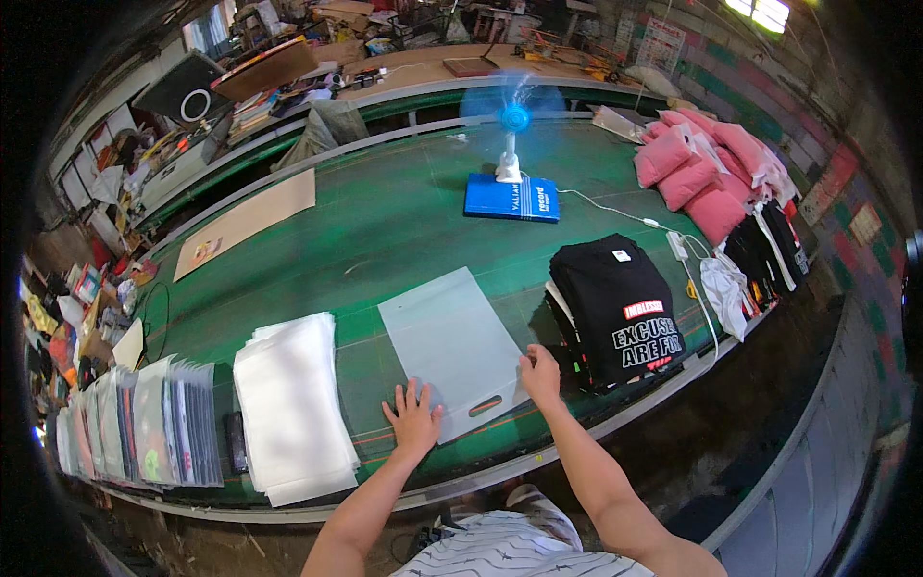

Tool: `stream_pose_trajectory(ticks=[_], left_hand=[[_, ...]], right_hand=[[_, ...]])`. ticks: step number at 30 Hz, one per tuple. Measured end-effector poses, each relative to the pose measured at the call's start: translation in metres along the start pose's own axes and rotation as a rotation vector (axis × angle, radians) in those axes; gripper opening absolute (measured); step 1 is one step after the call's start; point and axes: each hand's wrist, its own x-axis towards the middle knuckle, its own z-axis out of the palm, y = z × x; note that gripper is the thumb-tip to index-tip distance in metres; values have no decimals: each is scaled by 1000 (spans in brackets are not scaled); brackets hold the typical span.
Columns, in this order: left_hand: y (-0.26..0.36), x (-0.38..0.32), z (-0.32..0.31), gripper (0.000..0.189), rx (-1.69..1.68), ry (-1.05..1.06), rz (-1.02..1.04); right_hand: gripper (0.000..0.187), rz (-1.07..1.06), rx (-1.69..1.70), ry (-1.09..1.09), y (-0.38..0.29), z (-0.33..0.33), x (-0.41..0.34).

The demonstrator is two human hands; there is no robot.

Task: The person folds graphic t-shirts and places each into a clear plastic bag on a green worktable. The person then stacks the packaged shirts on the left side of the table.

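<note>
A translucent plastic bag (454, 332) with a cut-out handle slot lies flat on the green tabletop before me. My left hand (414, 422) is palm down with fingers spread, at the bag's left edge near the handle end. At the right edge, my right hand (541, 376) has its fingers curled and appears to pinch the plastic. Just beyond that hand sits a stack of folded black T-shirts (598, 296), the top one bearing printed writing. A pile of white plastic bags (288, 404) lies to the left of my left hand.
Packed clear bags (177, 425) stand in a row at far left. A spinning blue fan (514, 117) rests on a blue record book (510, 198), its white cable (613, 208) running right. Pink packages (696, 169) are heaped at back right. A cardboard sheet (249, 220) lies back left.
</note>
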Motion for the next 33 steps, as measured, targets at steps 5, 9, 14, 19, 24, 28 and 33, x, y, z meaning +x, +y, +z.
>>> stream_pose_trajectory(ticks=[5, 9, 14, 19, 24, 28, 33], left_hand=[[35, 6, -7, 54, -110, 75, 17], [93, 18, -7, 43, -358, 181, 263], [200, 23, -21, 22, -994, -252, 202], [292, 17, -32, 24, -1702, -896, -340], [327, 20, 0, 35, -1956, -1015, -778], [348, 17, 3, 31, -2079, -921, -908], [353, 7, -2, 24, -2161, -689, -979]], right_hand=[[21, -226, -40, -94, -25, -74, -56], [18, 10, 357, -25, -21, -129, -75], [22, 301, 719, 332, 1, -220, -26], [31, 479, 754, 345, 31, -278, 15], [40, 494, 769, 266, 65, -283, 26], [40, 491, 774, 268, 73, -295, 39], [34, 417, 761, 284, 72, -302, 58]])
